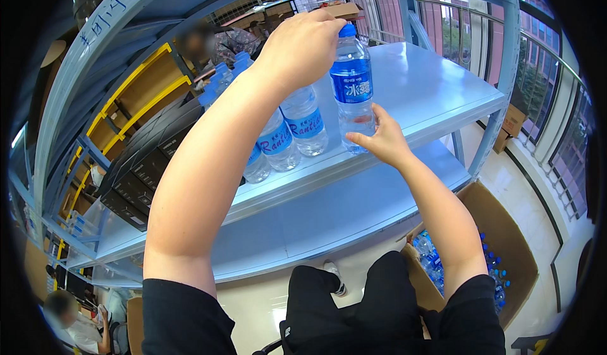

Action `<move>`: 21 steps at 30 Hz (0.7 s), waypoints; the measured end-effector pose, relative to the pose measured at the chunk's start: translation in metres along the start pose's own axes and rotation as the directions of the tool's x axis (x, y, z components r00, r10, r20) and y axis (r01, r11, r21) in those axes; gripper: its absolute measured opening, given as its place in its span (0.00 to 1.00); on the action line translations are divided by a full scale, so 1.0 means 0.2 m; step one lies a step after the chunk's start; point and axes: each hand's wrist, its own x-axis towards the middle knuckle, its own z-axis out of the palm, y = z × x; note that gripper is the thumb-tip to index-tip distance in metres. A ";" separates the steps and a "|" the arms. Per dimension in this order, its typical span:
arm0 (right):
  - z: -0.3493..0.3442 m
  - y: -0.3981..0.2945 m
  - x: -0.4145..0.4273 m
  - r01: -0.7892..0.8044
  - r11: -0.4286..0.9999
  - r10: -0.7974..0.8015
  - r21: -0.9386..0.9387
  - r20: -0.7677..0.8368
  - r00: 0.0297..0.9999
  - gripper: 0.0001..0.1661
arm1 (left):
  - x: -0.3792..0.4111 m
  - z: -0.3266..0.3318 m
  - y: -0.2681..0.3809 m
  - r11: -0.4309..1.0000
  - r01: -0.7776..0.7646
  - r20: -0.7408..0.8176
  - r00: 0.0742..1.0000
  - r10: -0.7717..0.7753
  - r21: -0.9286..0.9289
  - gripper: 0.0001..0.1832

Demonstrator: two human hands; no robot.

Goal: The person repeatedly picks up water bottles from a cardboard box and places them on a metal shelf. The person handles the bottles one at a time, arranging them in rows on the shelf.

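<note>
A clear plastic water bottle (352, 82) with a blue cap and blue label stands upright at the front edge of a light-blue metal shelf (427, 77). At its top, the fingers of my left hand (303, 47) reach the cap (347, 30); part of that grip is hidden behind the hand. My right hand (386, 137) clasps the bottle's lower part, thumb in front. Just left of it stand more water bottles with light-blue labels, such as the nearest one (306, 122) and its neighbour (276, 141). My left forearm covers several others behind.
Black boxes (142, 175) are lined up on the shelf's left. A lower shelf board (303, 222) runs underneath. An open cardboard box (502, 241) holding several bottles sits on the floor at right. A metal upright (498, 89) bounds the right end. Another person (80, 322) sits at lower left.
</note>
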 end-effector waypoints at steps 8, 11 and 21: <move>0.07 0.02 0.16 -0.047 0.992 0.051 -0.117 0.027 0.998 0.49 | 0.06 0.12 -0.16 0.999 0.017 0.142 0.990 -0.010 -0.051 0.19; 0.09 0.04 0.21 -0.008 0.973 0.008 -0.229 -0.003 1.000 0.46 | 0.10 0.14 -0.20 0.992 0.092 0.213 0.975 -0.072 -0.089 0.21; 0.18 0.05 0.41 -0.071 0.915 0.081 -0.397 0.008 0.997 0.44 | 0.15 0.27 -0.40 0.954 0.268 0.340 0.917 -0.210 -0.132 0.21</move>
